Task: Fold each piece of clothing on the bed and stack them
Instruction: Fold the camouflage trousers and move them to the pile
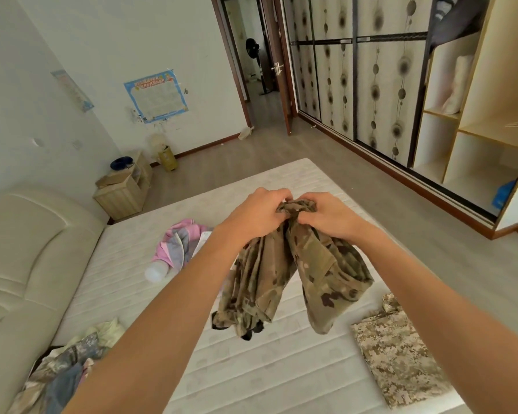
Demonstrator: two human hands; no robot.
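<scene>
A brown-green camouflage garment (299,273) hangs in the air above the white mattress (251,369). My left hand (257,212) and my right hand (329,215) grip its bunched top edge side by side, and its two halves droop below them. A folded pixel-camouflage piece (401,354) lies flat on the mattress at the right. A pink and grey striped garment (180,243) lies crumpled at the far left of the mattress. A heap of unfolded clothes (63,366) sits at the near left corner.
A white plastic bottle (156,271) lies next to the pink garment. A cream headboard (27,258) runs along the left. A wooden bedside cabinet (123,189) stands beyond it. An open wardrobe (476,130) lines the right wall, across grey floor.
</scene>
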